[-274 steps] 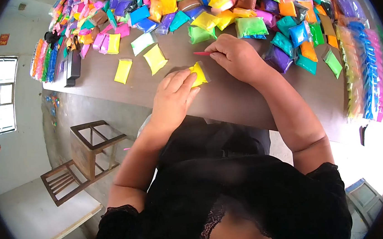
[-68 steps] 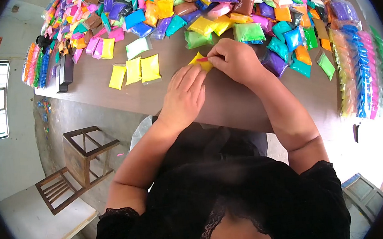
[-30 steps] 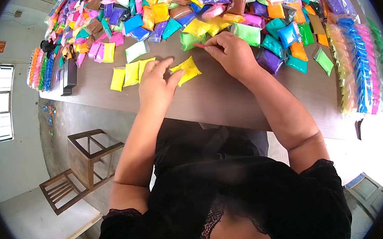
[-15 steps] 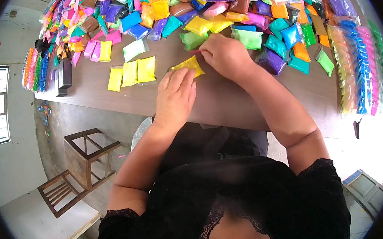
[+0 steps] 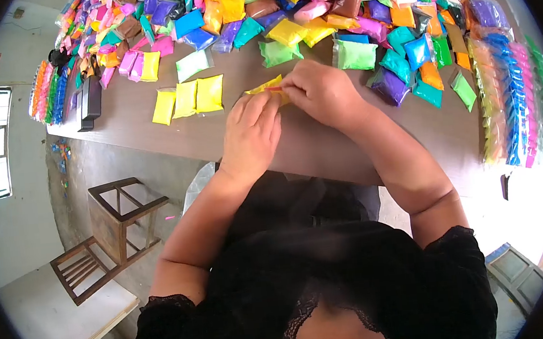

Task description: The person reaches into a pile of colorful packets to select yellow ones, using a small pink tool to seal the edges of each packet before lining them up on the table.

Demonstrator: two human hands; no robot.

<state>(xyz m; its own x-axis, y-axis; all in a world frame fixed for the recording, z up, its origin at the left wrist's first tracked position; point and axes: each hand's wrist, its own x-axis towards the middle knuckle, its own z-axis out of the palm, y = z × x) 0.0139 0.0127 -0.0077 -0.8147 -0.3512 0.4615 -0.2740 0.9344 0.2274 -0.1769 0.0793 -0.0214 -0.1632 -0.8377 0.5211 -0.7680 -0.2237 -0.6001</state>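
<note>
A yellow packet (image 5: 268, 84) lies on the brown table, partly covered by my hands. My left hand (image 5: 252, 129) rests on its near left part with the fingers close together, pressing on it. My right hand (image 5: 319, 91) is closed in a pinch on a thin red strip (image 5: 274, 89) that lies across the packet. To the left, three yellow packets (image 5: 186, 99) lie side by side. A light green packet (image 5: 193, 65) and a green packet (image 5: 279, 52) are beyond them.
A large pile of coloured packets (image 5: 257, 9) covers the table's far side. Strips of joined packets (image 5: 509, 97) hang at the right edge. A black object (image 5: 89, 103) stands at the left. A wooden chair (image 5: 109, 232) is on the floor.
My right hand has moved slightly nearer, bringing the red strip from beyond the yellow packet to over it. My left hand stays on the packet.
</note>
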